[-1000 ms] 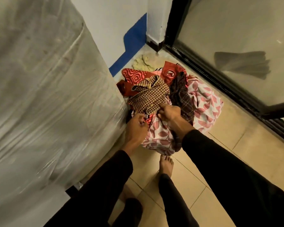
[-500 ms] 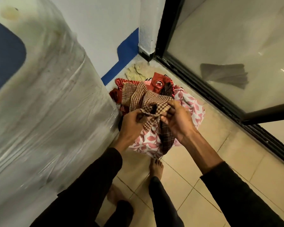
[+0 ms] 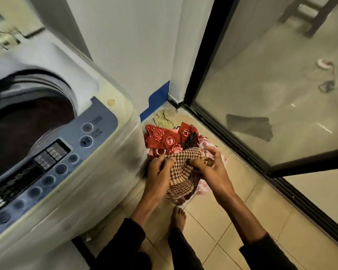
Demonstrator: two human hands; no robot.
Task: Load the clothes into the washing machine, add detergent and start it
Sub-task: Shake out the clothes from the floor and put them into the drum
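Observation:
A brown and cream checked cloth [image 3: 180, 173] is bunched between my two hands, lifted above the pile of clothes [image 3: 164, 137] on the floor. My left hand [image 3: 157, 175] grips its left side and my right hand [image 3: 213, 168] grips its right side. The pile holds red patterned fabric and a pink and white piece. The top-loading washing machine [image 3: 109, 172], wrapped in clear plastic, stands at the left with its drum opening [image 3: 23, 121] uncovered and dark inside. Its blue control panel [image 3: 53, 156] faces me.
A white wall with a blue painted strip [image 3: 156, 98] stands behind the pile. A black-framed glass door [image 3: 261, 152] runs along the right. A yellowish rag [image 3: 162, 116] lies in the corner. My bare foot [image 3: 178, 217] rests on the tan floor tiles below the cloth.
Both hands have raised the checked cloth off the pile and bunched it tighter. The view has risen, so the machine's top, drum opening and control panel now show.

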